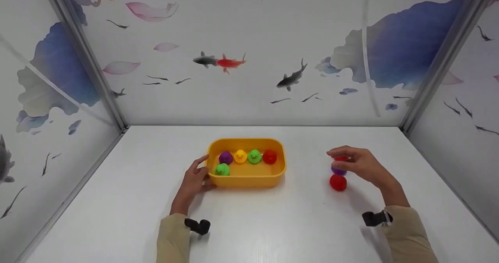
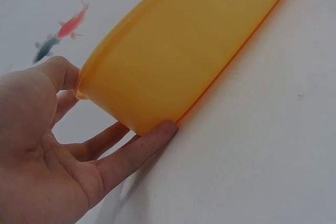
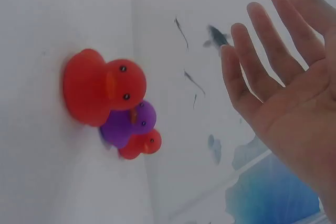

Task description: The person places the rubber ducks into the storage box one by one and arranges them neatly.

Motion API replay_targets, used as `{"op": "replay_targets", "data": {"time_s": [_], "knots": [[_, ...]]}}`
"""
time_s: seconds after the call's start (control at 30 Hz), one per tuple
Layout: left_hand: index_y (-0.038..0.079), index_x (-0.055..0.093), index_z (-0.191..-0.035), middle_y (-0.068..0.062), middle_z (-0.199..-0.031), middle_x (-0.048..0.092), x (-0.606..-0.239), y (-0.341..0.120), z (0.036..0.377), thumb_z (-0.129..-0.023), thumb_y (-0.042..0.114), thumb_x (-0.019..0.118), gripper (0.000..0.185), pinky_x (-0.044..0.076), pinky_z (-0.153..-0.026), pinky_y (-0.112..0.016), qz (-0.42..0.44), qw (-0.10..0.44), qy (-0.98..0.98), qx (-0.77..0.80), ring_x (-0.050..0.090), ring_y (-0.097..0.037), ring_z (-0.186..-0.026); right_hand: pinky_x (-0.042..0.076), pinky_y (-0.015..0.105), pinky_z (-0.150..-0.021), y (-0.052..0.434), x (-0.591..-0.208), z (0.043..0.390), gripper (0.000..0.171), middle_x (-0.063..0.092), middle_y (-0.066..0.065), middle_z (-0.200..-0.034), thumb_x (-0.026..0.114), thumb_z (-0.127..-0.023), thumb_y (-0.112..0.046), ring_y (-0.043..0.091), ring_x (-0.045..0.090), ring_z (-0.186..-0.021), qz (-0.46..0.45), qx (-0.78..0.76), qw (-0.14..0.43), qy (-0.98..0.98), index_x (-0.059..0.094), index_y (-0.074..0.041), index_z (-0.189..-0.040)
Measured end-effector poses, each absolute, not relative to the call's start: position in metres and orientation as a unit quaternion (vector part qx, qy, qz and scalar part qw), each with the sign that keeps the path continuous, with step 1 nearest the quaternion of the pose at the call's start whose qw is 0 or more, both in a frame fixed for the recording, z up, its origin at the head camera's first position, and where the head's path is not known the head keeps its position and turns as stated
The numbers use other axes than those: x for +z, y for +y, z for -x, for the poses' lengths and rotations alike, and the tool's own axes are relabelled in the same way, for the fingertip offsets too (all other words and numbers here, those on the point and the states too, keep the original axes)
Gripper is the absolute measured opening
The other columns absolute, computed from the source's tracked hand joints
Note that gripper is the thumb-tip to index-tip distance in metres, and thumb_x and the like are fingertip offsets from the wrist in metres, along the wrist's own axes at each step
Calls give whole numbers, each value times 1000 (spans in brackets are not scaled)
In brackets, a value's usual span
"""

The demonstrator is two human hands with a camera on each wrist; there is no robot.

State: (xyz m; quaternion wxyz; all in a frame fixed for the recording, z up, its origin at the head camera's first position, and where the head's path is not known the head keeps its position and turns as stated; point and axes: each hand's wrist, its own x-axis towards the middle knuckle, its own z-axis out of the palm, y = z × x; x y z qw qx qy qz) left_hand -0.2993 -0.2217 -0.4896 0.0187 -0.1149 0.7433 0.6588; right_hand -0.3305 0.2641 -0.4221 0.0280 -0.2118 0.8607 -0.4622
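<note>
Table (image 1: 273,224): white top under both my arms; I can read no writing, label or brand on it.
Walls (image 1: 249,41): white panels printed with fish, pink petals and blue leaves; I find no words in the print.
Tub (image 1: 247,180): a yellow plastic one near the middle of the table, bare of any label on the side the left wrist view shows (image 2: 178,51).
My left hand (image 1: 193,182): at the tub's left end, fingers (image 2: 137,151) straight and relaxed, their tips touching its lower edge, thumb up by the rim.
My right hand (image 1: 360,165): off to the right, well apart from the tub, fingers (image 3: 252,61) spread and nearly straight, holding nothing, hovering just above three ducks.
Ducks outside the tub: in a line on the table, a big red duck (image 3: 102,90) nearest me, a purple duck (image 3: 128,125) behind it, a small red duck (image 3: 140,145) farthest; they touch or nearly so.
Ducks in the tub: purple (image 1: 225,157), yellow (image 1: 240,156), green (image 1: 255,156) and red (image 1: 269,156) along the back wall, another green (image 1: 222,170) at the front left.
</note>
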Motion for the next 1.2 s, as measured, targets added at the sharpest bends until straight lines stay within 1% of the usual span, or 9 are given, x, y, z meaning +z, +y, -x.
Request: {"op": "replay_targets", "data": {"time_s": [0.07,0.2,0.27,0.43,0.63,0.73,0.87,1.1,1.2], "knots": [[29,41,-152,-19,-136,55,-490,-221,300,-103,21,47,50,63,-84,-38,114,19,742,660,63,-26,-105,59,21,-86,273,-427,332,40,60,15,-134,70,-93,-27,24,62,-114,213,-466,38,858,65,-13,-131],[30,41,-152,-18,-134,56,-490,-221,301,-103,21,47,50,63,-84,-37,119,18,742,659,63,-26,-105,57,19,-87,288,-438,334,46,56,19,-140,70,-93,-26,42,51,-129,207,-465,66,858,61,-13,-135],[30,41,-152,-18,-132,56,-490,-221,301,-103,21,47,50,63,-84,-37,120,18,743,658,63,-25,-104,57,19,-87,295,-444,335,49,54,20,-142,71,-92,-26,45,47,-132,201,-460,79,861,59,-13,-137],[29,42,-152,-18,-133,55,-490,-222,300,-103,20,47,50,63,-84,-38,120,17,739,663,63,-25,-104,56,23,-90,307,-457,337,50,52,19,-144,71,-91,-27,44,46,-134,191,-455,95,865,59,-11,-137],[29,41,-152,-20,-141,52,-490,-220,302,-102,19,47,51,62,-86,-40,119,20,743,658,63,-27,-107,56,43,-98,313,-466,335,51,49,21,-146,70,-92,-28,44,46,-134,173,-450,115,869,58,-9,-138],[29,40,-152,-20,-142,52,-488,-218,302,-103,21,47,51,62,-87,-39,122,24,748,652,64,-26,-107,55,48,-100,315,-469,336,53,49,22,-147,71,-91,-29,44,46,-135,169,-441,124,873,57,-11,-139],[30,40,-152,-19,-140,54,-486,-218,302,-103,22,46,49,62,-86,-38,122,23,748,652,65,-26,-105,56,48,-99,315,-470,337,56,50,23,-146,72,-90,-30,44,46,-134,167,-431,133,877,57,-11,-140],[29,40,-152,-19,-138,55,-489,-219,301,-103,21,47,50,62,-85,-38,123,22,749,650,65,-26,-104,57,36,-95,311,-470,336,53,54,22,-140,74,-88,-32,39,51,-129,167,-411,137,886,61,-10,-135],[30,41,-152,-19,-138,56,-490,-219,301,-103,21,47,50,62,-86,-38,124,22,750,650,65,-25,-103,58,36,-94,308,-471,336,53,56,20,-138,75,-88,-30,36,52,-126,160,-411,149,885,61,-11,-135]]}}
